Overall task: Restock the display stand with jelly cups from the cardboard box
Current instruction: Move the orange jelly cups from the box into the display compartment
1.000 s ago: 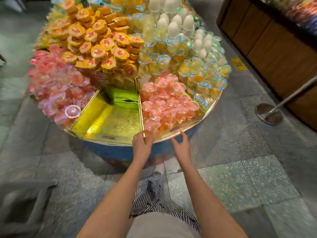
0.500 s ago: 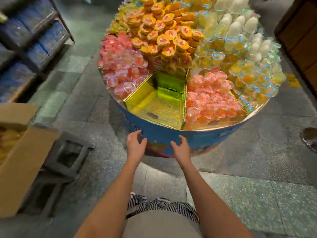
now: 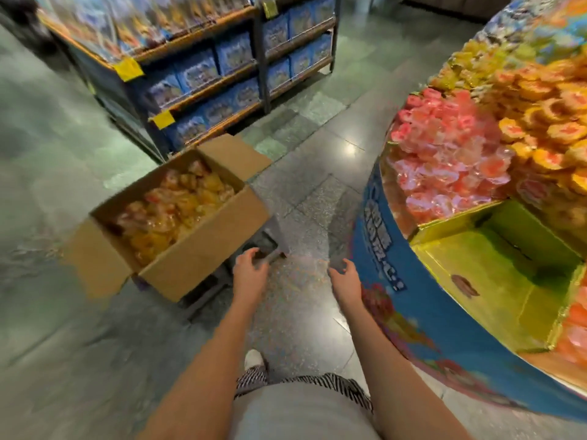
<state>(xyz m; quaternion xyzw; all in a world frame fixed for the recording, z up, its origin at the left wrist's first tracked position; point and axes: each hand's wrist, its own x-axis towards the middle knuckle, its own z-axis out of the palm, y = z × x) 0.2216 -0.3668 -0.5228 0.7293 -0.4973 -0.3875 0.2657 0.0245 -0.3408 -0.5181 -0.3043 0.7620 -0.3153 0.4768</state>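
Orange jelly cups (image 3: 178,204) lie in the open cardboard box (image 3: 203,249), at ten o'clock from the left hand (image 3: 251,276). The right hand (image 3: 344,281) hovers just beside the blue display stand (image 3: 422,300) at three o'clock. Both hands are relaxed, fingers loosely apart, holding nothing. Shelves (image 3: 222,77) of blue packs stand at twelve o'clock.

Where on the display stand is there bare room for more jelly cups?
The yellow-green compartment at the rim of the display stand is nearly bare, bordered by heaped pink cups on one side and reddish cups on the other. Those sections and the orange-lidded cups behind are packed. The floor between cardboard box and stand is free too.
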